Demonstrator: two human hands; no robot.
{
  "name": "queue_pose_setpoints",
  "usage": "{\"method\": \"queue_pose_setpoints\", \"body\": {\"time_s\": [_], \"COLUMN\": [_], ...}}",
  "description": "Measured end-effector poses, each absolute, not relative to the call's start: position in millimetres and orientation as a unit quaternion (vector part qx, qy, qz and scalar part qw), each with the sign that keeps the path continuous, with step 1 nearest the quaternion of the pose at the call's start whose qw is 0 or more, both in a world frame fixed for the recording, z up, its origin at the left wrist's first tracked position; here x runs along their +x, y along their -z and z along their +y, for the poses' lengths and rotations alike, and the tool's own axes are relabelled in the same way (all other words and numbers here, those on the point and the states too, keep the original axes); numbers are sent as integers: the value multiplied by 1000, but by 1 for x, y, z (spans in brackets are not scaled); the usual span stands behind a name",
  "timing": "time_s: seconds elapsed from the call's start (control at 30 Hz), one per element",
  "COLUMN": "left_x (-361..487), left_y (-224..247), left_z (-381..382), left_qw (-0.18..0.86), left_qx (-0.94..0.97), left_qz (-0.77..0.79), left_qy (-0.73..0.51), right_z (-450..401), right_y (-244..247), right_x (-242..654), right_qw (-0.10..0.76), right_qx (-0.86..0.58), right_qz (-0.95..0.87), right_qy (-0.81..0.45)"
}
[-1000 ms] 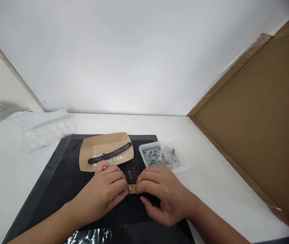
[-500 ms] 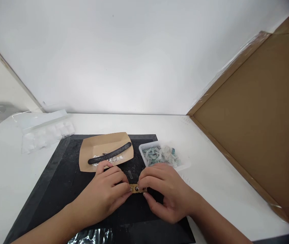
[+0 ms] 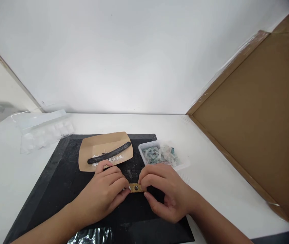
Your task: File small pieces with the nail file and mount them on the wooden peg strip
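Observation:
Between my hands, low over the black mat, is a small yellow-tan strip (image 3: 133,190) with a shiny dark round stud on its visible middle. My left hand (image 3: 106,189) pinches its left end with thumb and forefinger, where a small silvery bit shows. At the right end, the thumb and fingers of my right hand (image 3: 166,193) close on the strip's edges. Both ends are hidden by the fingers. Just beyond the strip a small clear sliver (image 3: 130,174) lies on the mat.
A black mat (image 3: 58,189) covers the white table. On it stands a brown paper tray (image 3: 93,142) with a curved black file (image 3: 110,153) and white flakes. A white plastic box (image 3: 141,152) holds greenish clear pieces. Clear packaging (image 3: 47,132) lies left; a cardboard panel (image 3: 251,112) stands right.
The fingers of my right hand have shifted slightly on the strip, and its stud shows more clearly. The left hand keeps its pinch. The whole view has moved a little.

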State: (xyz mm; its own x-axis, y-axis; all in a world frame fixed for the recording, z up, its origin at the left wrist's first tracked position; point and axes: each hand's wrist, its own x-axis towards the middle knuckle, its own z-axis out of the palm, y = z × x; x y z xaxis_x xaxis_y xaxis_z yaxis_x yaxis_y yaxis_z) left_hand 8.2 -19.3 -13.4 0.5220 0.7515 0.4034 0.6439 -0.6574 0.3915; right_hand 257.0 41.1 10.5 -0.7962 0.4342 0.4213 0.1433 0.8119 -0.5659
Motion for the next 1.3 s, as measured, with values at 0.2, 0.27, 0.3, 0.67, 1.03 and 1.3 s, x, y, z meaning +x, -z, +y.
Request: {"method": "queue_pose_setpoints", "body": {"time_s": [0.2, 0.27, 0.3, 0.67, 1.03, 1.3], "left_x": [8, 8, 8, 3, -9, -18], "left_y": [14, 15, 15, 9, 8, -4], "left_z": [-19, -19, -19, -16, -7, -5], "left_qw": [99, 99, 99, 100, 71, 80], "left_qx": [870, 871, 872, 861, 902, 890], "left_qz": [398, 396, 395, 394, 336, 323], "left_qy": [-275, -273, -272, -305, -262, -313], "right_z": [39, 40, 40, 43, 40, 40], "right_y": [-10, -10, -9, -12, -17, -19], "right_x": [255, 254, 254, 256, 253, 255], "right_qw": [261, 250, 245, 269, 262, 257], "right_qx": [-149, -148, -147, -145, -131, -132], "right_qz": [-917, -920, -922, -917, -923, -926], "right_qy": [-261, -262, -262, -257, -249, -243]}}
